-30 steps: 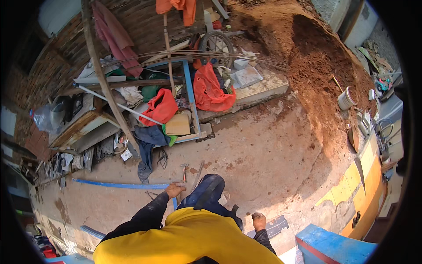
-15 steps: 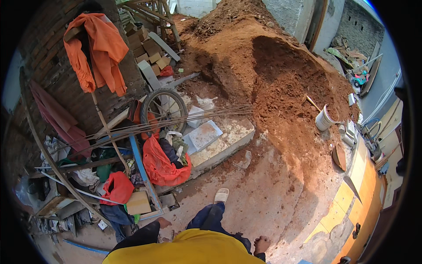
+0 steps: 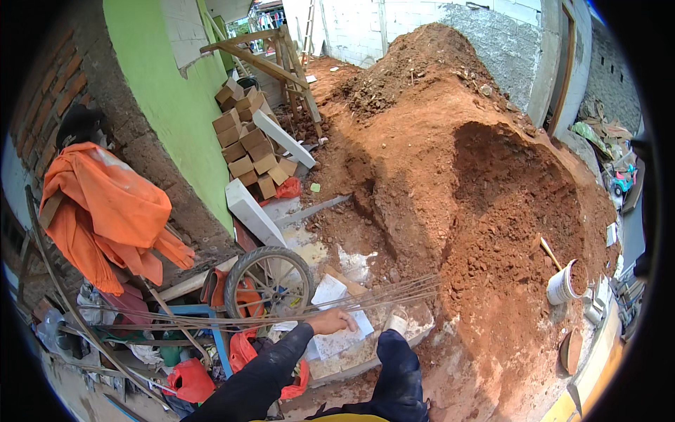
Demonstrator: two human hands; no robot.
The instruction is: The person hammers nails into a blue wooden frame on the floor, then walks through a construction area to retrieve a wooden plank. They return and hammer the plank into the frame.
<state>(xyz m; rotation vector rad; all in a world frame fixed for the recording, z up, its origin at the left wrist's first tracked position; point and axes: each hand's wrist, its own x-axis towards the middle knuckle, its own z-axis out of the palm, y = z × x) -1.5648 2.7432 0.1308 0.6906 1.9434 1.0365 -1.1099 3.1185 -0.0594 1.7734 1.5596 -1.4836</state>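
A person's left hand closes around a bundle of long thin steel rods lying across a wheel beside a red earth mound; the right hand is out of view. A firm grip near the bundle's balance point looks wise, lest springy ends whip or snag.

One wheel, one white bucket

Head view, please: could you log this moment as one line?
left hand: fingers on thin steel rods | right hand: not in view | beside: wheel, red soil heap
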